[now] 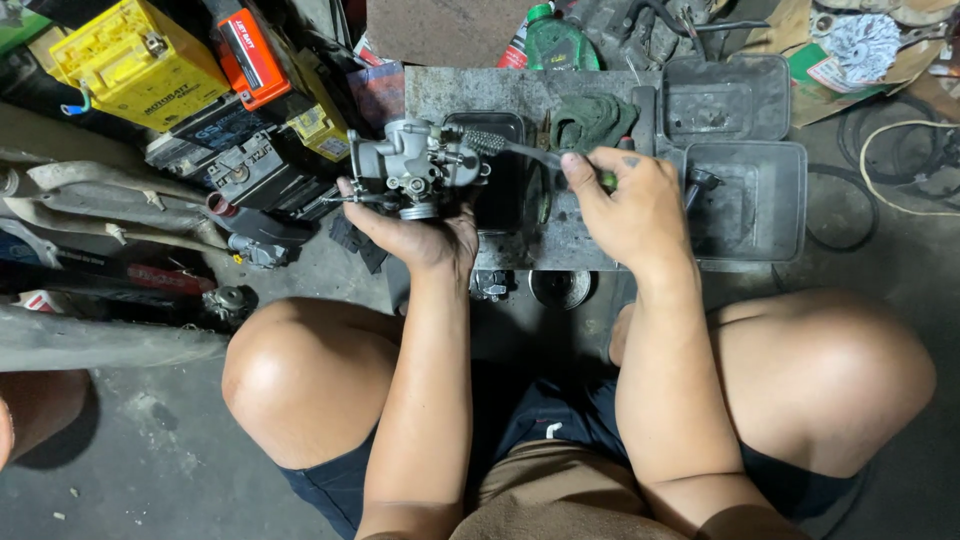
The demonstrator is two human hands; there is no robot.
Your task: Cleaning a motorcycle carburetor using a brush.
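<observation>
My left hand (412, 228) holds a grey metal carburetor (415, 168) from underneath, lifted above the floor near a low grey slab (440, 92). My right hand (630, 205) grips the handle of a small brush (500, 146) whose dark bristle head touches the right side of the carburetor. A crumpled green rag (592, 120) lies on the slab just behind the brush. I am squatting, and both my knees frame the lower part of the view.
Two black plastic trays (752, 190) (724, 95) sit to the right of the slab. A yellow battery (135, 62), an orange one and dark ones are piled at left. A green bottle (556, 40) stands at the back. Cables lie at right.
</observation>
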